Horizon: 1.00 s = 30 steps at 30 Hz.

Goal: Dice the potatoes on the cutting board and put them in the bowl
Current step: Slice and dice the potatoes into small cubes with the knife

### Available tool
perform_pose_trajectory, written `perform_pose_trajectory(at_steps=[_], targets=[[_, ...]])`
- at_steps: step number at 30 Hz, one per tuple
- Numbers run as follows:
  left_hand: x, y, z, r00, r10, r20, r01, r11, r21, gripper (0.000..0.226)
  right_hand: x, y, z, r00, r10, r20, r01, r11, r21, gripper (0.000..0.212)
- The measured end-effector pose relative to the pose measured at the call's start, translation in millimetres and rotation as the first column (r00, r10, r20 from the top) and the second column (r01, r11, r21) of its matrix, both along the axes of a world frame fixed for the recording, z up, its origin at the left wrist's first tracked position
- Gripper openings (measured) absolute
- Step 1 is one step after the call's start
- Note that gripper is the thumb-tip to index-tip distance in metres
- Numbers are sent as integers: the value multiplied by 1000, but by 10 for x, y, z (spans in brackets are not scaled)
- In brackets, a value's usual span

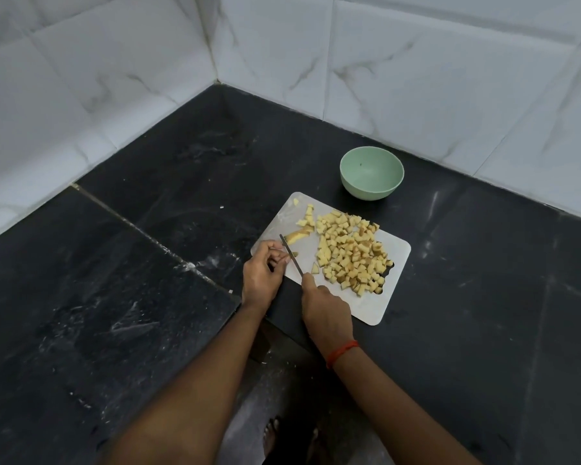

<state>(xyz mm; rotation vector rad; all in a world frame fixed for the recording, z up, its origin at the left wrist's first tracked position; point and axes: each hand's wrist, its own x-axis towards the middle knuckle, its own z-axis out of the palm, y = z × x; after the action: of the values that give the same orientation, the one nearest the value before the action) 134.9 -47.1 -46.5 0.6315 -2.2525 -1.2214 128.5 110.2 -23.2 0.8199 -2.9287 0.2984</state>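
Here the right hand (326,310) grips a knife (291,255) (diced potatoes (349,253) heaped alongside).

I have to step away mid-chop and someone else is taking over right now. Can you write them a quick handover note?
Right hand grips the knife, with the blade over the board's left part. Left hand has its fingers curled beside the blade; whether they pinch a piece is unclear.
Cutting board holds a large pile of diced potato, a few loose pieces and one uncut strip. Green bowl sits beyond the board, no potato in it.
Done: most of the dicing.
Left: dice the strip, move everything into the bowl.
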Motion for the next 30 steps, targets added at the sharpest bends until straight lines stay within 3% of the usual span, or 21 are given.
perform_pose_trajectory(at_steps=[4, 9, 14, 26, 30], targets=[[3, -10, -33, 1000, 6, 2, -6, 1000, -3, 31, 223, 292, -54, 1000, 19, -12, -18, 999, 41, 48], [46, -3, 38, 1000, -1, -31, 3, 998, 69, 46, 217, 262, -23, 999, -53, -9, 52, 998, -32, 31], [41, -8, 30, 998, -3, -56, 8, 996, 87, 38, 18, -10, 31, 1000, -17, 0, 17, 986, -165, 19], [9, -42, -17, 1000, 16, -9, -15, 997, 80, 31, 189, 122, 24, 1000, 19, 10, -19, 997, 78, 35], [5, -27, 10, 1000, 2, 16, -3, 999, 48, 33, 255, 280, -67, 998, -51, 23, 50, 999, 7, 26]])
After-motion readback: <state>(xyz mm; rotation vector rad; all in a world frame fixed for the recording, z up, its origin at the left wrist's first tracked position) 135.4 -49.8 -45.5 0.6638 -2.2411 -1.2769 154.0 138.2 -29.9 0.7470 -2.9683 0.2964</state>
